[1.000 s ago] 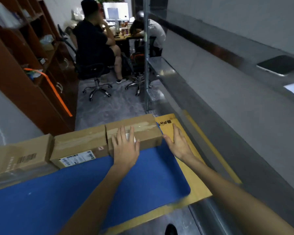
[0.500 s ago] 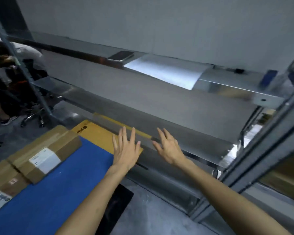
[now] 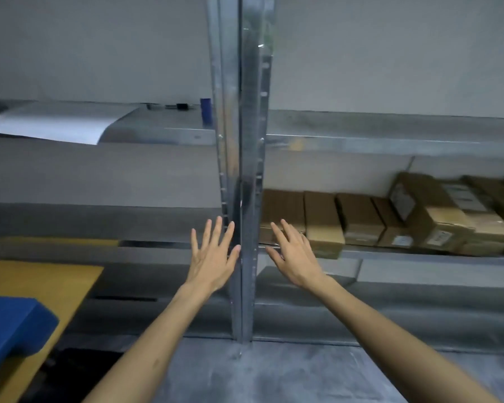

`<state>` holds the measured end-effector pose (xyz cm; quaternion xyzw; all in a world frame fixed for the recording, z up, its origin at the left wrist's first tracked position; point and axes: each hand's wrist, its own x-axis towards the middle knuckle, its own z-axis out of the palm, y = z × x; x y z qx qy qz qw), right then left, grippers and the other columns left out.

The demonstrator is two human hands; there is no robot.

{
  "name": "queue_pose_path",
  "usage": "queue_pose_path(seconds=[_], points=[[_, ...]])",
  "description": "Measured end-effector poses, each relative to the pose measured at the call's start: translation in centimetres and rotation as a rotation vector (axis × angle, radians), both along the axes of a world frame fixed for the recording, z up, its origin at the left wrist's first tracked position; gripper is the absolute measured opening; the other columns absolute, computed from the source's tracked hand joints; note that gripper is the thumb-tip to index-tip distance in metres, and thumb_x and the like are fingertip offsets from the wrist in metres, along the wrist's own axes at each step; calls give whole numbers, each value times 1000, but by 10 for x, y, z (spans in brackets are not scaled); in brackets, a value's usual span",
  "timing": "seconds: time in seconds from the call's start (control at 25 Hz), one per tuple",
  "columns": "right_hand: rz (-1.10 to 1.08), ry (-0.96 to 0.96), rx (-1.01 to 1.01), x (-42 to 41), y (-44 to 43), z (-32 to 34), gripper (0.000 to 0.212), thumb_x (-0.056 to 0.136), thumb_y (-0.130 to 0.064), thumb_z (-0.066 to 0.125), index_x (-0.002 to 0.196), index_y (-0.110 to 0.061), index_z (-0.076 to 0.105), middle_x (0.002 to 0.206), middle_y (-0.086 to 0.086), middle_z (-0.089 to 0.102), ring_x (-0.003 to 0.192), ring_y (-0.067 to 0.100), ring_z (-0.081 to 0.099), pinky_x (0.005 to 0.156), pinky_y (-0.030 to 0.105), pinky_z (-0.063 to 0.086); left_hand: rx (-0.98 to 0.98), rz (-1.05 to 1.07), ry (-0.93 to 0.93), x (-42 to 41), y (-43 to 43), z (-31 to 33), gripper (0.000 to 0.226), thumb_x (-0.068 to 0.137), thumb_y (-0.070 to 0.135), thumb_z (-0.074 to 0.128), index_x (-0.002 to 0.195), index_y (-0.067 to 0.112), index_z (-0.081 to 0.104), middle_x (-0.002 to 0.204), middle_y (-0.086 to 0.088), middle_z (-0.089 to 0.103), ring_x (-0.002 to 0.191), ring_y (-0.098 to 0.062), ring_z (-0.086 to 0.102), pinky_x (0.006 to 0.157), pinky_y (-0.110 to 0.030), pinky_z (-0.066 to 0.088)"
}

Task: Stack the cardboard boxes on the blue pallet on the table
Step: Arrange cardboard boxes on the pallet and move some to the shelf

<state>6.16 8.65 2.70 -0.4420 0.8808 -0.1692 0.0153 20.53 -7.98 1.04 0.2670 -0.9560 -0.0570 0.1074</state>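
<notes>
Metal shelf [image 3: 390, 253]: row of cardboard boxes [image 3: 358, 219] on it, right of upright. Table [image 3: 56, 283]: blue pallet [image 3: 9, 324] on corner.

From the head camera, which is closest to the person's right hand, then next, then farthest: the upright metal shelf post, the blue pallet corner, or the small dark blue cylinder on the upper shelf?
From the right hand:
1. Upright metal shelf post, just left of it.
2. Small dark blue cylinder, up-left on the upper shelf.
3. Blue pallet corner, far lower left.
</notes>
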Motion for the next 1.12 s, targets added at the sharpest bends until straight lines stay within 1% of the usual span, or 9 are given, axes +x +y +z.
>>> queue_pose_path(seconds=[0.08, 0.2, 0.28, 0.44, 0.6, 0.72, 0.84, 1.0, 1.12], points=[[-69, 16, -3, -27, 56, 2, 65, 102, -51, 35, 158, -23, 14, 166, 7, 9, 152, 26, 10, 120, 43, 14, -16, -66, 10, -35, 48, 2, 63, 102, 57, 12, 158, 33, -4, 165, 3, -15, 151, -19, -20, 118, -50, -18], [-163, 39, -7, -61, 129, 4, 65, 103, -50, 35, 158, -23, 14, 166, 8, 9, 152, 25, 9, 121, 44, 11, -13, -141, 7, -85, 109, 5, 63, 102, 57, 13, 158, 33, -4, 165, 2, -15, 151, -19, -20, 117, -48, -20], [-233, 33, -14, -81, 173, 4, 65, 103, -51, 34, 158, -24, 14, 165, 8, 9, 152, 25, 9, 121, 44, 10, 2, -212, 0, -118, 146, 7, 63, 103, 57, 14, 158, 33, -4, 165, 0, -16, 151, -19, -21, 119, -49, -18], [-388, 23, -17, -123, 260, 2, 65, 102, -52, 34, 158, -23, 14, 165, 8, 10, 152, 24, 10, 122, 44, 15, 39, -340, 5, -190, 218, 10, 63, 103, 55, 17, 159, 32, -2, 166, -3, -13, 152, -21, -18, 119, -50, -16], [-496, 23, -6, -168, 321, 2, 64, 102, -51, 35, 157, -23, 16, 165, 10, 11, 151, 25, 13, 120, 43, 17, 81, -407, -2, -255, 275, 4, 63, 103, 57, 16, 158, 33, -3, 166, -5, -14, 152, -22, -18, 120, -50, -15], [-524, 46, 3, -217, 349, 6, 64, 102, -50, 37, 157, -22, 17, 164, 11, 13, 151, 26, 14, 120, 44, 18, 152, -404, 19, -309, 308, -3, 63, 102, 57, 16, 158, 34, -3, 166, -7, -13, 151, -23, -18, 119, -49, -16], [-519, 62, 22, -269, 359, 12, 63, 102, -48, 38, 157, -23, 19, 164, 12, 16, 150, 29, 17, 120, 47, 19, 220, -381, 52, -364, 328, -8, 63, 102, 57, 16, 159, 34, -1, 166, -11, -10, 152, -26, -17, 119, -49, -14], [-468, 56, 23, -323, 356, 14, 62, 102, -48, 39, 156, -24, 20, 164, 11, 16, 148, 31, 21, 117, 48, 22, 437, -283, 63, -411, 345, -16, 63, 102, 59, 19, 158, 39, 0, 166, -11, -10, 152, -30, -12, 120, -51, -6], [-409, 43, 34, -356, 349, 9, 62, 102, -49, 37, 157, -25, 20, 163, 11, 17, 148, 30, 20, 118, 47, 21, 633, -116, 120, -424, 366, -25, 64, 100, 63, 21, 156, 44, -3, 166, -10, -15, 152, -33, -9, 121, -57, 5]])
